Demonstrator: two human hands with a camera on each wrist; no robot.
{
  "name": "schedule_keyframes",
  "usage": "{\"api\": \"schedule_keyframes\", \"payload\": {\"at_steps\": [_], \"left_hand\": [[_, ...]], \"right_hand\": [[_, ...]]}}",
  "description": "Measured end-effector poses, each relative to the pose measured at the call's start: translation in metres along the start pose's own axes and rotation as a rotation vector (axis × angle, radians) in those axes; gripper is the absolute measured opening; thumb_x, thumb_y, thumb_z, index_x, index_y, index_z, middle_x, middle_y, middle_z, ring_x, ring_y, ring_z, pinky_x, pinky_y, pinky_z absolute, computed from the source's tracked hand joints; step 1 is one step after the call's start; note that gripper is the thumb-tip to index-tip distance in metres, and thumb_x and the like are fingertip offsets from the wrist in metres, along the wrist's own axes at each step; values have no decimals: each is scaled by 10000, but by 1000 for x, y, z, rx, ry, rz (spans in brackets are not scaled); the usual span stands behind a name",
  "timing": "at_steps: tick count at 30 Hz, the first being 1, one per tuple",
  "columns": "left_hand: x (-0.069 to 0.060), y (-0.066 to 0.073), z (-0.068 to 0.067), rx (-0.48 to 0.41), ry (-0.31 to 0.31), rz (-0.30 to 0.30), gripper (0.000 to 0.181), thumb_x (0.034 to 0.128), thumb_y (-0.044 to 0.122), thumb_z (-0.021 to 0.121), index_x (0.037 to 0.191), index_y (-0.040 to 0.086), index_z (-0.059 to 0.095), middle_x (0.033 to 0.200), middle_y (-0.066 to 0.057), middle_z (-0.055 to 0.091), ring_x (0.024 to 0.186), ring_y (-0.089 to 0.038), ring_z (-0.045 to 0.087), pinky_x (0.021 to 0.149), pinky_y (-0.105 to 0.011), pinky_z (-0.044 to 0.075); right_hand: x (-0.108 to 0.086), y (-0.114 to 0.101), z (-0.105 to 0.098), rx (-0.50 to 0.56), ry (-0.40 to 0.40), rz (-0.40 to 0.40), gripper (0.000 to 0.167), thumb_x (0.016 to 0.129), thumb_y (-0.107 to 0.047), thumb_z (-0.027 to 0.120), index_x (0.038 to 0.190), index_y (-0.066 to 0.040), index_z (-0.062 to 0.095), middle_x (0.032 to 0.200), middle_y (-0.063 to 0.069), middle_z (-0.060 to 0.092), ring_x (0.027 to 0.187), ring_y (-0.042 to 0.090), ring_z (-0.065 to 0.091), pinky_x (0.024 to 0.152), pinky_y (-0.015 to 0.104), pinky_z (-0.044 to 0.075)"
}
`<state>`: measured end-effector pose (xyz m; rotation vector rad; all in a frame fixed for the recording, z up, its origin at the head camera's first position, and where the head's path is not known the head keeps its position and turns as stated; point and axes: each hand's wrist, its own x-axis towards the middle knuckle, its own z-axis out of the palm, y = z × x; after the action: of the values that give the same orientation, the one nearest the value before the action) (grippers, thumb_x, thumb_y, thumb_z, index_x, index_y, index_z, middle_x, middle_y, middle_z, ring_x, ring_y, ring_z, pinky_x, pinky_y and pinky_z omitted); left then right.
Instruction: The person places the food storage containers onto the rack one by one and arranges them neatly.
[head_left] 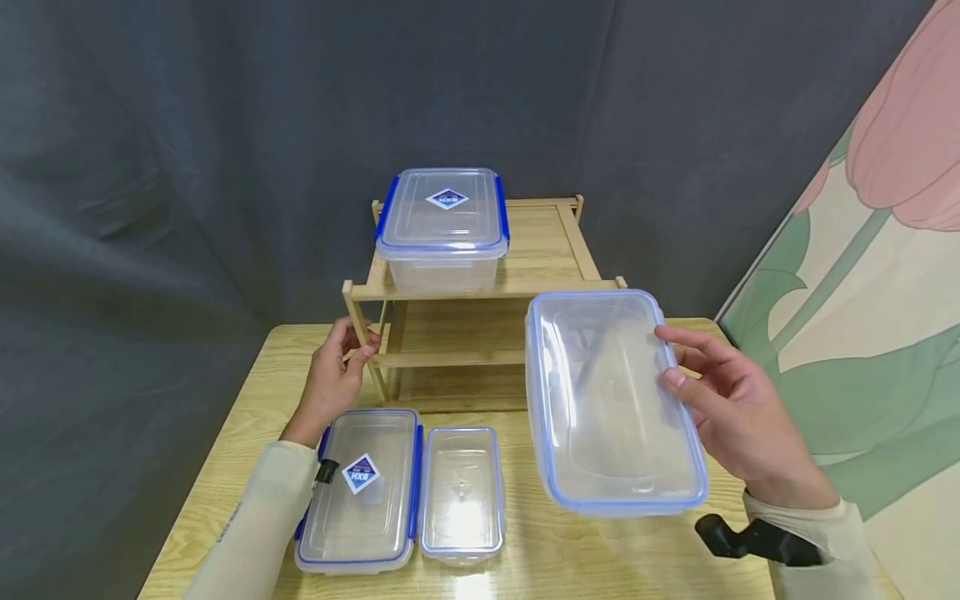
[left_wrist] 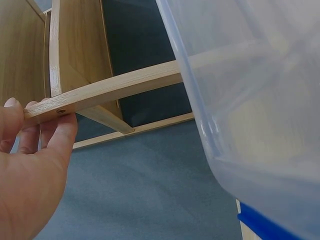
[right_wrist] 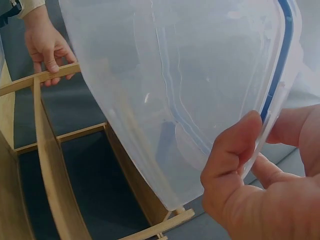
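Observation:
My right hand (head_left: 738,408) pinches the right rim of a clear plastic food container (head_left: 611,408) with a pale blue edge. It is held up and tilted in front of the rack's right side. Fingers and thumb lie on opposite sides of the rim in the right wrist view. My left hand (head_left: 333,375) grips the front left post of the wooden rack (head_left: 465,358); the thumb and fingers wrap the wood in the left wrist view. On the rack's top, toward the left, sits a deep container (head_left: 444,221) with a blue-clipped lid.
On the table (head_left: 525,558), a flat container (head_left: 367,517) with blue clips lies before the rack, beside a smaller blue-rimmed container (head_left: 462,492). A dark curtain (head_left: 225,167) hangs behind, and a flower-patterned cloth (head_left: 862,333) stands at the right.

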<state>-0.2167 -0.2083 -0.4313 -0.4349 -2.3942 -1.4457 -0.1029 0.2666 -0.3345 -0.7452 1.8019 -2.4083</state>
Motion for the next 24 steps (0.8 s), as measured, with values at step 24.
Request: {"api": "schedule_keyframes", "payload": {"at_steps": [24], "left_hand": [[0,-1,1,-12,5,12,311,1077,6,556,1384,-21,516,1211,-218,686,1133,-396,701,853,-115,533]], "right_hand": [[37,-39,5,-44,114,-26,482,1036,161,465,1490,17,530,1151,118,617,945,187,713,712,365,661]]}}
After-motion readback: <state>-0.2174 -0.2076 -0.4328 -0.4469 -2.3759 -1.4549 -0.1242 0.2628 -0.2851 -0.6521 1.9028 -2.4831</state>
